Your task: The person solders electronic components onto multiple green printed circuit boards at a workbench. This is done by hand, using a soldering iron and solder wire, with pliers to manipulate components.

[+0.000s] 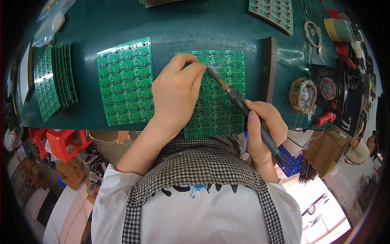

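Observation:
In front of me lies a green circuit board panel [215, 110], divided into many small boards with tiny parts on them. My right hand [264, 128] is wrapped round the dark handle of a soldering iron [239, 99]. The iron's tip points up and left, meeting the panel near its top, close to my left fingertips. My left hand [176, 87] rests over the panel's left part, thumb and fingers pinched together; whatever they pinch is too small or hidden to make out. A second green panel [126, 81] lies to the left of this hand.
Several green panels [55, 81] stand stacked at the far left. Right of the work lies a dark bar [268, 69], then a round container with crumpled foil [303, 95] and a black fan unit [329, 87]. Another panel [273, 14] lies at the back right.

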Motion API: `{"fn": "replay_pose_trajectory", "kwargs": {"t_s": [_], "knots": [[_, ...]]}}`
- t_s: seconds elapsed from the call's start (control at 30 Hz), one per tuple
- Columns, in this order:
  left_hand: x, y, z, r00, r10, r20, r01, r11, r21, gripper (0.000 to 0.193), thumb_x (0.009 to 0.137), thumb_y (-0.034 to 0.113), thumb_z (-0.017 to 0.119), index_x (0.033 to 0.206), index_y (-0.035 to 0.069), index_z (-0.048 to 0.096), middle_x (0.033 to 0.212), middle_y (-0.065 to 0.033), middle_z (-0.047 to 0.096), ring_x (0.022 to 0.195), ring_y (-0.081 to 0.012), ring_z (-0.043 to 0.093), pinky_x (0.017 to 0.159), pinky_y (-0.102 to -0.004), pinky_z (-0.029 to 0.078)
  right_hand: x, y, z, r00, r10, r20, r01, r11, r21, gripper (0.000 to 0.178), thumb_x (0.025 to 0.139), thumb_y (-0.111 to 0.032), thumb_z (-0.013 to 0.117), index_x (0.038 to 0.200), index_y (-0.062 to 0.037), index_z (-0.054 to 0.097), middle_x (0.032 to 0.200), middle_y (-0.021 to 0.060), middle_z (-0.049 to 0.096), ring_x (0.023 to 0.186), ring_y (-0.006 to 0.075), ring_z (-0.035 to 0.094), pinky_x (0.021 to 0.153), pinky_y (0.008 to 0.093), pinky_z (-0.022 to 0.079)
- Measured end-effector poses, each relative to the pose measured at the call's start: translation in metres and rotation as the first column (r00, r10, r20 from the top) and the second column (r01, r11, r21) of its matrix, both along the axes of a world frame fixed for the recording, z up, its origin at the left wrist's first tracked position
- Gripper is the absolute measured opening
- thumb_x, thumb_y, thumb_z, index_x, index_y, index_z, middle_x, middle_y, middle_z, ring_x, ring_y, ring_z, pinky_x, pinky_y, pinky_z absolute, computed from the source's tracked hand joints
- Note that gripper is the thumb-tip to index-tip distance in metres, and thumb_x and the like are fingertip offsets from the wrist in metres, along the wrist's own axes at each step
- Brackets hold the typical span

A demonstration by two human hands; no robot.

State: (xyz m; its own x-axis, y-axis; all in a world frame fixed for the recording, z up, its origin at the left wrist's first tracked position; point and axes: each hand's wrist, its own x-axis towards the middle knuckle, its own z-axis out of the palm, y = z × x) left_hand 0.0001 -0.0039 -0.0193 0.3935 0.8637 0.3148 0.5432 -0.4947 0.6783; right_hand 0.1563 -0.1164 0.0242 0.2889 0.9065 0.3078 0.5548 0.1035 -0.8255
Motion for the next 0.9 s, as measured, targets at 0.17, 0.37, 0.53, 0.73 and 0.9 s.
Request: {"fn": "replay_pose_trajectory", "kwargs": {"t_s": [0.17,0.37,0.53,0.73,0.9], "knots": [[-0.003,-0.006,0.016,1.0,0.013,0.018,-0.01,0.984,-0.178,0.011,0.077,-0.001,0.068,0.086,0.002,0.06,0.093,-0.005,0.063,0.057,-0.0117,0.048,0.052,-0.0239,0.04,0.004,-0.009,-0.002,0.999,-0.039,-0.002,0.039,0.998,0.051,0.015,0.077,0.001,0.063,0.091,0.0054,0.066,0.079,0.0163,0.066,0.068,0.0242,0.065,0.062,0.0288,0.05],[-0.007,-0.017,0.014,0.998,-0.025,0.064,0.036,0.982,-0.186,0.013,0.076,-0.002,0.064,0.087,0.001,0.057,0.092,-0.0105,0.061,0.075,-0.0293,0.062,0.063,-0.036,0.05,0.002,-0.012,-0.001,1.0,-0.026,-0.014,0.026,0.999,0.036,0.013,0.078,0.0,0.063,0.09,0.0053,0.066,0.079,0.016,0.066,0.068,0.0236,0.064,0.061,0.0287,0.05],[-0.004,-0.018,0.009,1.0,0.005,0.015,-0.004,0.994,-0.112,0.013,0.076,-0.001,0.065,0.085,0.002,0.057,0.092,-0.0085,0.062,0.072,-0.0266,0.063,0.06,-0.0346,0.051,0.001,-0.011,0.0,1.0,-0.016,-0.005,0.016,1.0,0.009,0.013,0.079,0.0,0.063,0.091,0.0052,0.066,0.079,0.0159,0.066,0.067,0.0234,0.064,0.06,0.0285,0.05],[-0.002,-0.02,0.008,0.999,0.03,-0.025,-0.032,0.996,-0.088,0.012,0.076,0.001,0.066,0.085,0.003,0.058,0.092,-0.0066,0.062,0.068,-0.0239,0.063,0.057,-0.033,0.05,0.001,-0.012,-0.002,1.0,-0.002,0.002,0.002,1.0,0.024,0.014,0.078,0.0,0.063,0.091,0.0049,0.066,0.078,0.0158,0.065,0.066,0.0234,0.064,0.059,0.0282,0.05],[-0.002,-0.02,0.007,0.999,0.031,-0.023,-0.033,0.996,-0.085,0.011,0.076,0.001,0.066,0.085,0.003,0.06,0.093,-0.0068,0.062,0.068,-0.0237,0.063,0.057,-0.0329,0.05,-0.001,-0.013,0.0,1.0,0.0,-0.005,0.0,1.0,0.006,0.014,0.078,0.0,0.063,0.091,0.0048,0.066,0.078,0.0157,0.065,0.066,0.0237,0.064,0.059,0.0285,0.05]]}}
